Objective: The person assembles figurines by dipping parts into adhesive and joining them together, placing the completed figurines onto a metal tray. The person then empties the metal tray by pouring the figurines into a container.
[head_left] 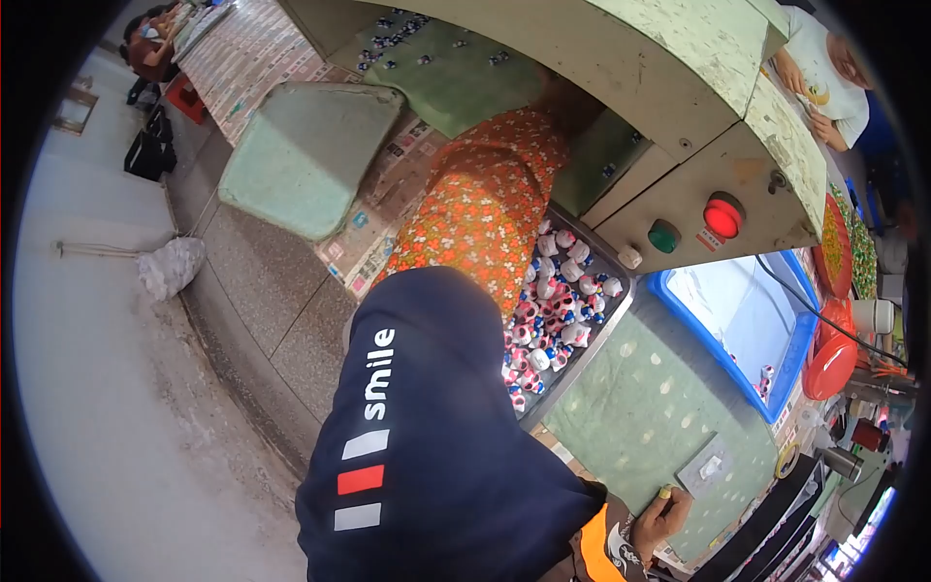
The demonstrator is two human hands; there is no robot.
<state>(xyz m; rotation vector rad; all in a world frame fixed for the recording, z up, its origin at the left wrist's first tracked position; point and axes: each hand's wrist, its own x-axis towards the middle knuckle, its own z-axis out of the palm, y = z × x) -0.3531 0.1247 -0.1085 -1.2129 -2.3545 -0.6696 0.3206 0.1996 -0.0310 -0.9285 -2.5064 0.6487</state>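
My right hand (661, 516) shows at the bottom right, past an orange cuff, with its fingers curled over the edge of a green-covered table (635, 407). My dark navy top (427, 436), printed with "smile", fills the lower middle and hides my left hand. Beside the hand, a small grey plate (706, 466) lies flat on the green cover. Farther along, a metal tray (613, 312) holds several small white, red and blue toy figures (548, 310). A person in an orange flowered shirt (485, 204) bends over that tray.
A machine housing (679, 126) with a red button (723, 215) and a green button (663, 236) overhangs the tray. A blue bin (747, 320) and red bowls (832, 354) stand to the right. Bare floor (97, 369) lies to the left. Other people sit at the far corners.
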